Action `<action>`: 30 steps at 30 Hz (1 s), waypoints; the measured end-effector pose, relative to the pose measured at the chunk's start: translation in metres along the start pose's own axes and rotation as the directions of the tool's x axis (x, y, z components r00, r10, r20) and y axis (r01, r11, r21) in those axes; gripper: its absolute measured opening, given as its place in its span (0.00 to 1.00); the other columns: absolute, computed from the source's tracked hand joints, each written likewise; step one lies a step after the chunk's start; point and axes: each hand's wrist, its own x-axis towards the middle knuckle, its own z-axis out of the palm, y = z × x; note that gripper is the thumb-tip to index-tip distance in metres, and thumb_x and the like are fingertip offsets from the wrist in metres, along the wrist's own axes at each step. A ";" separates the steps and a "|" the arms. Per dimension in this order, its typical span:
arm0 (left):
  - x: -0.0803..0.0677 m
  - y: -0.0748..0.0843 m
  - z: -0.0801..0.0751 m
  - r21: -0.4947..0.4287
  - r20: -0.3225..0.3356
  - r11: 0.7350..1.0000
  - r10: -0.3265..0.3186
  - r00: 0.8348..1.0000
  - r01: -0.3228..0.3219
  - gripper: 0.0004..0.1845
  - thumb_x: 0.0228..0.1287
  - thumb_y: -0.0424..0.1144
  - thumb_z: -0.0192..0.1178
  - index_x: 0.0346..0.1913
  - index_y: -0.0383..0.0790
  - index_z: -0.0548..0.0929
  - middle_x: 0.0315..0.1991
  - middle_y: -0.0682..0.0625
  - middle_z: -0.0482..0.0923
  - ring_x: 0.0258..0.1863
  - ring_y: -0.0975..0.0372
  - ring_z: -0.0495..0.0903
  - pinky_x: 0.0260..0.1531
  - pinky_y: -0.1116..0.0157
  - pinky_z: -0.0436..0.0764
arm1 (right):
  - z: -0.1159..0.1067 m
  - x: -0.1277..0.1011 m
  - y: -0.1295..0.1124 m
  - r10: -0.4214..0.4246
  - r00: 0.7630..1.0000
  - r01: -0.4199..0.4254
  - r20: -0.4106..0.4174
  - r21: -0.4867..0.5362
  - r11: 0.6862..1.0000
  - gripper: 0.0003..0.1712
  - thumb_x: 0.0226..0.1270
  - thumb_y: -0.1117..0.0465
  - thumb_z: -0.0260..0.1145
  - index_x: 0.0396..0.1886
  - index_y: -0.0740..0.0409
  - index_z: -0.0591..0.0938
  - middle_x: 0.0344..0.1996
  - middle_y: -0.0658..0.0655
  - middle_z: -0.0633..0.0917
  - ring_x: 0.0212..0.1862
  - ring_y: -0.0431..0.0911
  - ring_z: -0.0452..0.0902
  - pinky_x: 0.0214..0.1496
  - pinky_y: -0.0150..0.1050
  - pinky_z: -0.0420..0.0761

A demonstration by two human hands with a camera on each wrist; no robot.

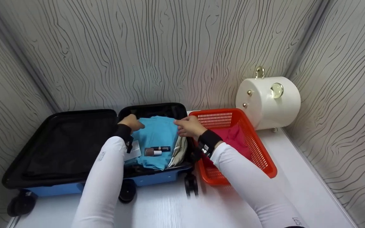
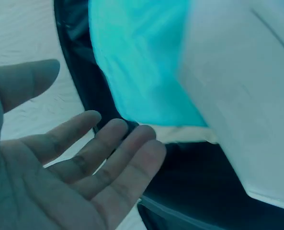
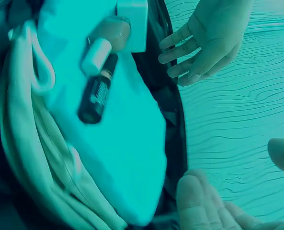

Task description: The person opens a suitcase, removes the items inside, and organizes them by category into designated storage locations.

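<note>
Over blue cloth (image 1: pixel 155 134), hands apparently open

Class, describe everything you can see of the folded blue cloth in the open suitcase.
The folded blue cloth is soft turquoise fabric, lying flat in the right half of the open suitcase. Two small cosmetic tubes, one dark and one brownish with a pale cap, rest on its near part, beside a white card. A cream cloth is tucked along its right edge. The left hand and right hand are at its far corners, fingers relaxed; whether they touch it is unclear.
</note>
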 end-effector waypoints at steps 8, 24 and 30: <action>-0.008 -0.009 -0.001 0.173 0.179 0.985 -0.016 0.984 -0.016 0.32 0.82 0.49 0.54 0.74 0.25 0.76 0.71 0.30 0.78 0.66 0.42 0.80 0.69 0.47 0.79 | 0.022 0.013 0.021 0.147 0.988 -0.143 0.050 -0.071 0.987 0.42 0.84 0.55 0.64 0.82 0.76 0.59 0.73 0.80 0.73 0.73 0.68 0.77 0.75 0.56 0.79; 0.001 -0.028 0.003 0.025 0.341 0.999 -0.038 0.939 0.031 0.36 0.88 0.50 0.43 0.83 0.23 0.60 0.83 0.28 0.60 0.82 0.38 0.63 0.82 0.45 0.65 | 0.037 0.033 0.043 0.264 0.963 -0.263 0.056 -0.016 0.965 0.45 0.82 0.60 0.63 0.87 0.61 0.51 0.75 0.78 0.70 0.69 0.69 0.77 0.70 0.57 0.82; 0.002 -0.032 0.003 -0.060 0.350 0.996 -0.034 0.936 0.059 0.37 0.88 0.50 0.44 0.83 0.22 0.58 0.82 0.26 0.60 0.81 0.36 0.64 0.81 0.45 0.67 | 0.042 0.036 0.044 0.290 0.954 -0.294 0.072 0.057 0.954 0.45 0.82 0.62 0.63 0.86 0.57 0.48 0.66 0.72 0.80 0.55 0.58 0.86 0.57 0.50 0.88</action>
